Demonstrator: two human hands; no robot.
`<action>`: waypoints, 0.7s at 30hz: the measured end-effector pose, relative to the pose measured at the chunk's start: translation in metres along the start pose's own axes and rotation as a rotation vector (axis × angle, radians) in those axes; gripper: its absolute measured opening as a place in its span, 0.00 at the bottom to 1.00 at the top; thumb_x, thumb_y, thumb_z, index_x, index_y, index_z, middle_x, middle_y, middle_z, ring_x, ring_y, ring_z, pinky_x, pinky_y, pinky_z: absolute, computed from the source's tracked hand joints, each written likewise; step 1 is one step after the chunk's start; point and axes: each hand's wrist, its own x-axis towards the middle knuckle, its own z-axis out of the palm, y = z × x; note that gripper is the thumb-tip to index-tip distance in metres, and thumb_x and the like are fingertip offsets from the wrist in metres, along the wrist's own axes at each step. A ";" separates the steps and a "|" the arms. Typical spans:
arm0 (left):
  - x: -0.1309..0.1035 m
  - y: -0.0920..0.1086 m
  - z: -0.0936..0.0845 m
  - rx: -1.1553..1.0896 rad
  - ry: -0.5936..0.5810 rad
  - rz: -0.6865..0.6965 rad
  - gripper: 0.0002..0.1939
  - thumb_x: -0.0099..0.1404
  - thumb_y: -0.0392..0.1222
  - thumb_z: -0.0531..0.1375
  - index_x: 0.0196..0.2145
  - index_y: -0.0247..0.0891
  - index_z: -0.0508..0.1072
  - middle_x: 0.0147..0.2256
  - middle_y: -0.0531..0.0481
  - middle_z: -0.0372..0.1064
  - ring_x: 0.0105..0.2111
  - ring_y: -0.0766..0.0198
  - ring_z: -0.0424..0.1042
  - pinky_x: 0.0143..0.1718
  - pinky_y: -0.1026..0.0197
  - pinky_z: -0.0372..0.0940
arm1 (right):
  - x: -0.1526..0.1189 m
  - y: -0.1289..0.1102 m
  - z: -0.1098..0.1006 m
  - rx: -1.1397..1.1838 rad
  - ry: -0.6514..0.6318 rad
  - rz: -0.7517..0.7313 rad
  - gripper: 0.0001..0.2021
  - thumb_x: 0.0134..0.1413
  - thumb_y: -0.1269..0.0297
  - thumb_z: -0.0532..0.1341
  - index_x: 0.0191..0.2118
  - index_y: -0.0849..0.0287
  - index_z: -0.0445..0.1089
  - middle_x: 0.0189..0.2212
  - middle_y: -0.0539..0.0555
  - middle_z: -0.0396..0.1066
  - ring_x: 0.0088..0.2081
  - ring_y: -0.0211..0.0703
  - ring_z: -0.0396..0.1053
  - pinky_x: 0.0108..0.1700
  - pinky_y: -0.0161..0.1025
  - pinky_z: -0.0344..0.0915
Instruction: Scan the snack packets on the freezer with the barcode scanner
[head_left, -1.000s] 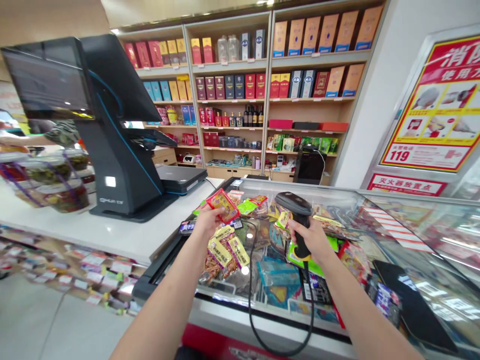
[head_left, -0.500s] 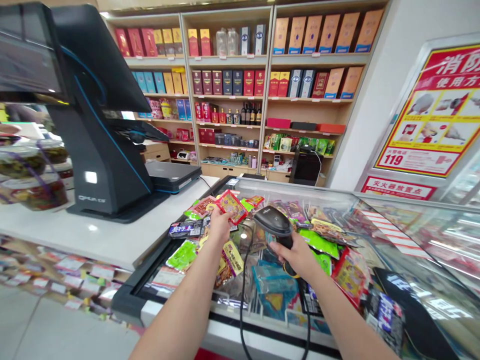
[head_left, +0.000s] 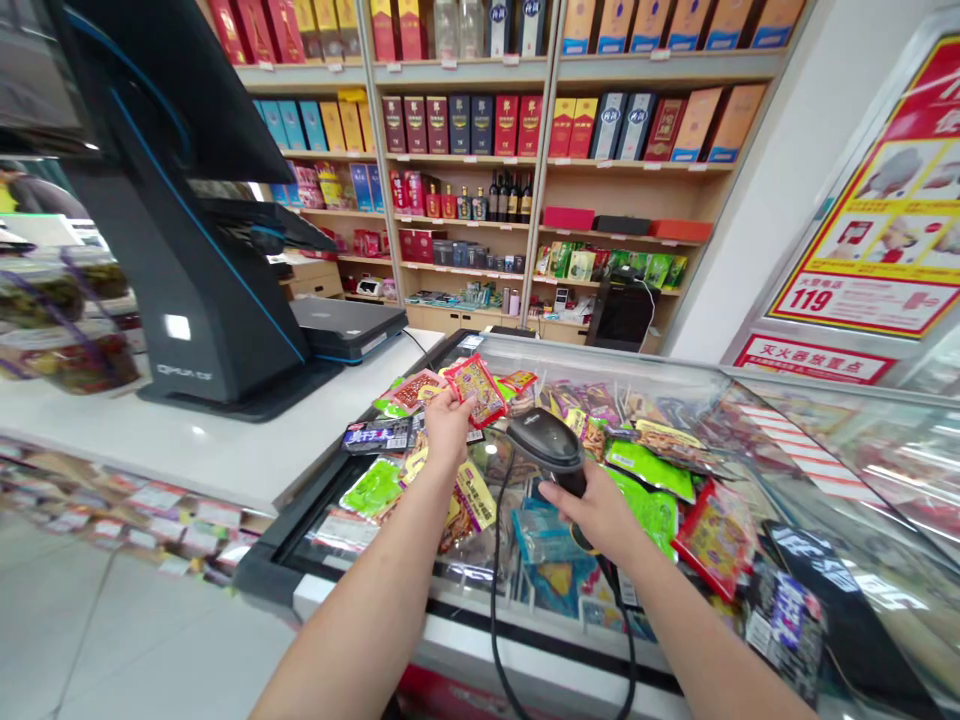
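My left hand (head_left: 448,425) pinches the corner of a red and yellow snack packet (head_left: 478,389), raised over other packets on a glass-topped freezer. Just right of it, my right hand (head_left: 592,505) is wrapped round the handle of a black barcode scanner (head_left: 546,440), whose head points towards the left hand. The scanner's cable hangs down over the freezer's front edge. Green packets (head_left: 651,470) and a red packet (head_left: 718,537) lie to the right of the scanner. Beneath my left hand are a green packet (head_left: 373,487) and a black one (head_left: 377,435).
A black point-of-sale terminal (head_left: 202,290) stands on the white counter (head_left: 225,465) at the left, beside stacked plastic tubs (head_left: 67,350). Shelves (head_left: 465,165) of boxes and bottles line the back wall. A black flat object (head_left: 840,600) lies on the freezer's right side.
The view has tilted down and shifted slightly, so the shelves sit higher in the picture. Both hands keep their holds on the packet and the scanner.
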 end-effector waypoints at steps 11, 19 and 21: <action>0.001 0.003 -0.003 0.003 0.031 0.005 0.14 0.44 0.34 0.67 0.32 0.35 0.73 0.26 0.51 0.75 0.30 0.59 0.76 0.33 0.55 0.72 | -0.001 0.003 0.001 -0.041 -0.008 0.014 0.15 0.45 0.54 0.62 0.36 0.59 0.69 0.24 0.52 0.70 0.28 0.47 0.69 0.29 0.40 0.65; 0.001 0.005 -0.004 0.030 0.030 -0.020 0.15 0.42 0.38 0.69 0.29 0.34 0.71 0.22 0.54 0.71 0.24 0.61 0.74 0.28 0.57 0.71 | 0.000 0.001 0.001 -0.021 -0.017 0.082 0.14 0.43 0.52 0.61 0.31 0.57 0.64 0.18 0.46 0.63 0.20 0.41 0.63 0.25 0.38 0.61; 0.002 0.005 -0.004 0.046 0.042 -0.027 0.14 0.42 0.38 0.68 0.29 0.35 0.71 0.21 0.54 0.70 0.22 0.63 0.72 0.26 0.59 0.70 | 0.000 -0.002 0.000 -0.008 -0.020 0.099 0.14 0.43 0.51 0.61 0.29 0.56 0.62 0.17 0.46 0.62 0.19 0.40 0.62 0.25 0.38 0.60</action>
